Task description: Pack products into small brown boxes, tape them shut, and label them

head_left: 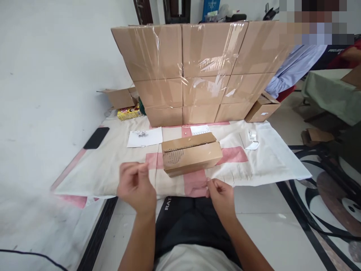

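A small brown cardboard box (191, 154) lies on a white and pink cloth (113, 165) spread on the floor, its lid flap resting on top. My left hand (137, 188) hovers just left and in front of the box, fingers curled together; whether they hold anything does not show. My right hand (221, 195) is at the cloth's near edge, below the box, thumb and fingers pinched close; I cannot see anything in them.
A wall of taped cardboard boxes (197, 71) stands behind the cloth. A black phone (96, 137), a white paper with small metal bits (144, 137), a label sheet (200, 130) and white parts (252, 141) lie on the cloth. Another person (296, 64) sits at the right.
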Demonstrator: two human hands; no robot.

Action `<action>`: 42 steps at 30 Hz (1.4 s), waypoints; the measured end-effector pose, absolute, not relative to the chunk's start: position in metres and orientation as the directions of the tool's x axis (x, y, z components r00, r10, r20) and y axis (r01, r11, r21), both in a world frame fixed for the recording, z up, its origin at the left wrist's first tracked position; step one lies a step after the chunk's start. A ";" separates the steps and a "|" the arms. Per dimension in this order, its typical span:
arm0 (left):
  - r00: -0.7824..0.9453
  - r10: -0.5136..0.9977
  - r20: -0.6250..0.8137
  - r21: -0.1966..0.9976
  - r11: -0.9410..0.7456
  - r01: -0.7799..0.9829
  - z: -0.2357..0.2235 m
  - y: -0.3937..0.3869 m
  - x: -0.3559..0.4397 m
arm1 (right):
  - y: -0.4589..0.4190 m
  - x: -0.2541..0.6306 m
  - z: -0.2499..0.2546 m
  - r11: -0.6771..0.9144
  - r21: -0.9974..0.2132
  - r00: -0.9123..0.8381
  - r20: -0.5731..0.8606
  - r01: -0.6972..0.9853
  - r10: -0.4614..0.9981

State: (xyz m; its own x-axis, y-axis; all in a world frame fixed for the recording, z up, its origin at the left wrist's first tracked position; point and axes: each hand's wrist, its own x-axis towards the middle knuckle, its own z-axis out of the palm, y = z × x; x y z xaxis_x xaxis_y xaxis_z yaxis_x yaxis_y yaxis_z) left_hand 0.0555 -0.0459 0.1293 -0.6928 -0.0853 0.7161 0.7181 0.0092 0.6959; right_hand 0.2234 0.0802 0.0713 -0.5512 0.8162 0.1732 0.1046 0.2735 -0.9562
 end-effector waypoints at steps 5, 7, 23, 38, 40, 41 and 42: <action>-0.672 0.356 0.649 0.752 -0.170 0.636 0.148 -0.043 0.021 | 0.134 0.233 0.089 0.698 -0.716 -0.492 0.609 -0.004 0.622; -0.611 0.569 0.550 0.811 -0.188 0.554 0.154 -0.038 0.017 | 0.155 0.223 0.104 0.811 -0.582 -0.493 0.725 -0.065 0.481; -0.396 0.907 0.143 0.873 0.072 0.482 0.185 0.050 0.017 | 0.200 0.167 0.087 0.544 -0.833 -0.735 0.431 -0.100 0.524; -0.256 0.967 -0.006 0.959 0.078 0.273 0.180 0.103 0.009 | 0.209 0.161 0.065 0.420 -0.866 -0.685 0.481 -0.272 0.547; -0.259 0.966 -0.008 0.956 0.083 0.282 0.176 0.106 0.009 | 0.208 0.160 0.062 0.415 -0.868 -0.680 0.480 -0.274 0.554; -0.259 0.966 -0.013 0.955 0.088 0.283 0.173 0.107 0.009 | 0.208 0.159 0.061 0.413 -0.868 -0.681 0.480 -0.276 0.554; -0.257 0.966 -0.021 0.955 0.095 0.280 0.171 0.108 0.008 | 0.208 0.159 0.060 0.410 -0.868 -0.680 0.481 -0.280 0.554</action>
